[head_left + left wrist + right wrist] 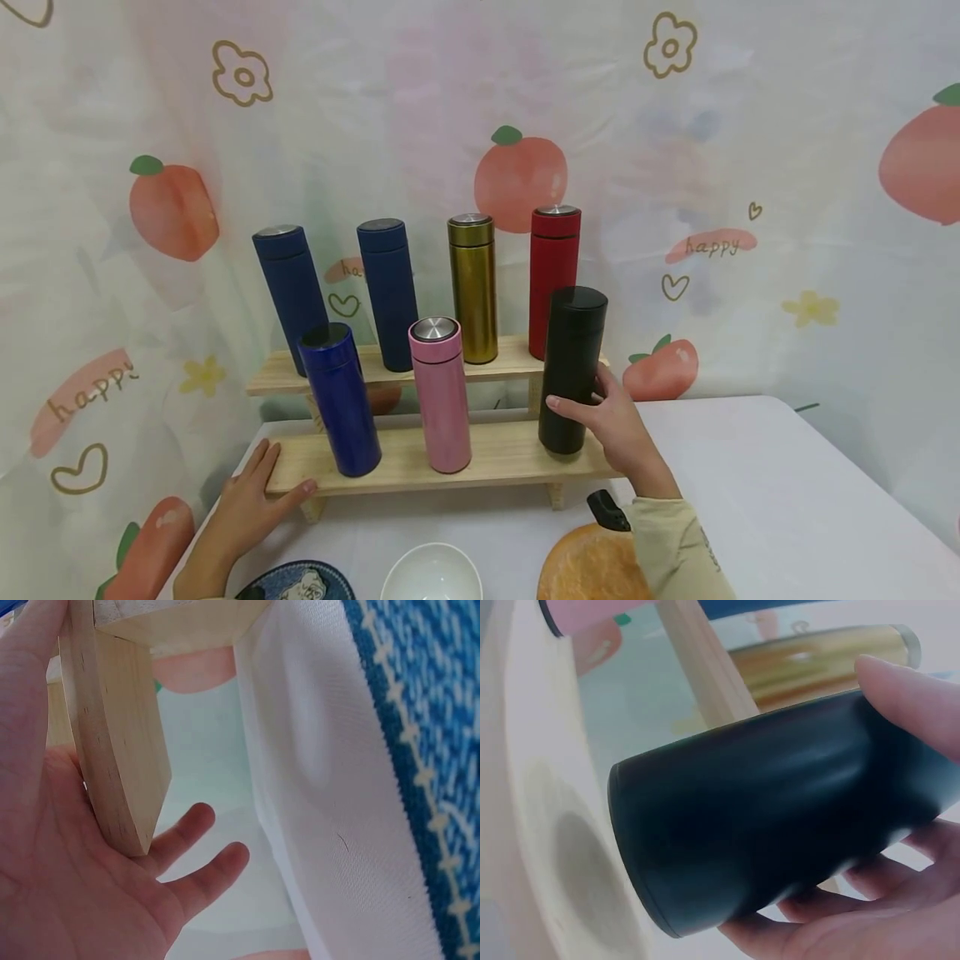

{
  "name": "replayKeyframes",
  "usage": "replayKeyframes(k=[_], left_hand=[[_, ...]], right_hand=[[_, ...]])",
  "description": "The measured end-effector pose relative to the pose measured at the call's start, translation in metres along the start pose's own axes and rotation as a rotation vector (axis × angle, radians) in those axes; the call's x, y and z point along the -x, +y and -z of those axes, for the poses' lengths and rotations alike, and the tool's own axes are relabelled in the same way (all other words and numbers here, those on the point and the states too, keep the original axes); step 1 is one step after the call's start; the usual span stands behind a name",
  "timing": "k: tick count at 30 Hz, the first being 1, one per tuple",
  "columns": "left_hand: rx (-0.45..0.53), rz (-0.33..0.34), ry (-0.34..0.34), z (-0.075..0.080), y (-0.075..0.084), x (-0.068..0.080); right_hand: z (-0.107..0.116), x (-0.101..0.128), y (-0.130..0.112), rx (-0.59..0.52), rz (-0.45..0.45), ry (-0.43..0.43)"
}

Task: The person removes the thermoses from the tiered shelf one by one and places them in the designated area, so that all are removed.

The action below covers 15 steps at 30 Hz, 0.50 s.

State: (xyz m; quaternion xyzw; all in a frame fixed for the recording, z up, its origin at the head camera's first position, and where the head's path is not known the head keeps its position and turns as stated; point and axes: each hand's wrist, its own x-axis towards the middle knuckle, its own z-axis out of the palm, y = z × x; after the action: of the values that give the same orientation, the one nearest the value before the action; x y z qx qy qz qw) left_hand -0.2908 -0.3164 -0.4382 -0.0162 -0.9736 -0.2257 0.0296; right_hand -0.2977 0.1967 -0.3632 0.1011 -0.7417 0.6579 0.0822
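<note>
My right hand (621, 427) grips a black thermos bottle (574, 358) near its lower half, over the right end of the lower tier. In the right wrist view, the bottle's base stands slightly off the board, which carries a dark shadow. My left hand (243, 508) holds the left end of the two-tier wooden shelf (495, 450); in the left wrist view the board end (124, 750) lies against the palm, two fingers extending beyond it. On the lower tier stand a blue thermos (341, 404) and a pink thermos (441, 400).
Two navy thermoses (288, 287) (387, 296), a gold one (473, 292) and a red one (553, 283) stand on the upper tier. In front are a blue patterned mat (337, 583), a white bowl (432, 575) and a brown round thing (588, 567) beside a black handle-like piece (608, 510).
</note>
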Motion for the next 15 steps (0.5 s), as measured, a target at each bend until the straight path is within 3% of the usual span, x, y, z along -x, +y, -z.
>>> replayKeyframes(k=[15], left_hand=[[0.023, -0.026, 0.037, -0.003, -0.003, 0.002]], right_hand=[[0.049, 0.006, -0.004, 0.017, 0.022, 0.141]])
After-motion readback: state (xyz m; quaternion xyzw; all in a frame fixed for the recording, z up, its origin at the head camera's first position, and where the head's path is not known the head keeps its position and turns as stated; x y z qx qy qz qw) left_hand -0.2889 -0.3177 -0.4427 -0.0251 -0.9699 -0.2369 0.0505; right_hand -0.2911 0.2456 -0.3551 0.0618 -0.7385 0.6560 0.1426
